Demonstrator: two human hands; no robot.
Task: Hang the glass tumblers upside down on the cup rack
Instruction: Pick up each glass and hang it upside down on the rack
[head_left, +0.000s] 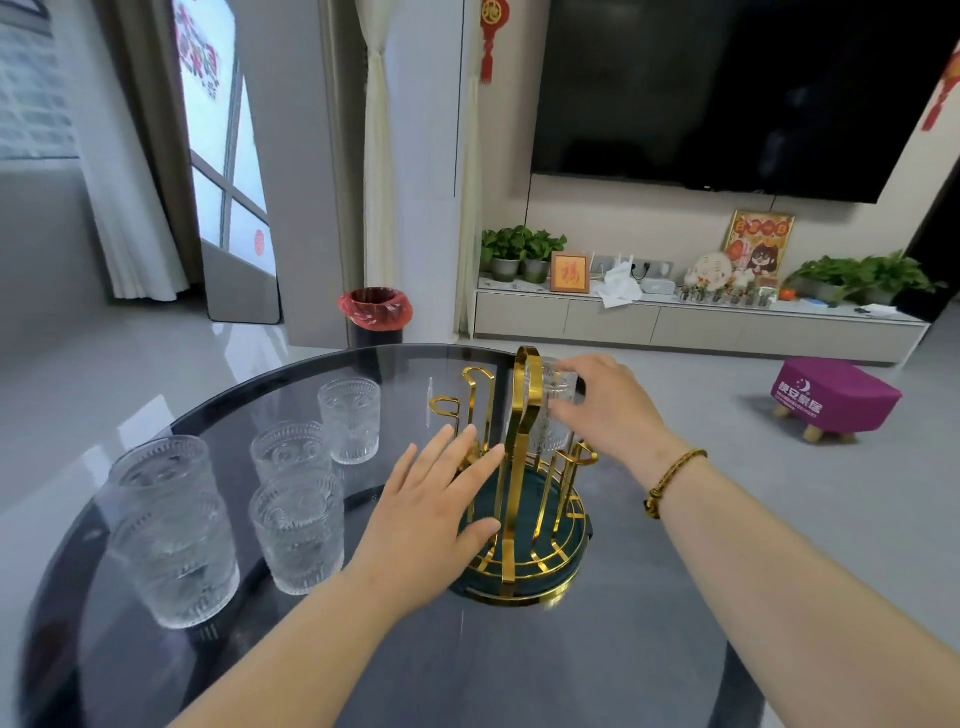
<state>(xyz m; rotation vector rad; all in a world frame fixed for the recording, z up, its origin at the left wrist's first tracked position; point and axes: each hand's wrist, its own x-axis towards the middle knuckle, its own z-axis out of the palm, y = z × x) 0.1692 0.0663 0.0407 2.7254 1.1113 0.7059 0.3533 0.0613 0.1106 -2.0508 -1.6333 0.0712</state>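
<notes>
Cup rack (522, 467): polished gold-tone metal prongs and handle, mirror-bright, on a dark green matt base ringed with gold trim. Tumblers (298, 530): clear pressed glass, ribbed and embossed, rough-textured walls. Table (519, 665): round, dark smoked glass top, glossy and reflective, smooth toward its edge. Bracelet (670, 480): braided cord, brown and gold, matt.

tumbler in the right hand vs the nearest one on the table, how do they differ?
The held tumbler is inverted over the cup rack, gripped by the right hand; the nearest tumbler stands upright on the glass table, untouched. The held one is partly hidden behind the rack's gold handle; the nearest is in full view. Both are clear embossed glass.
</notes>
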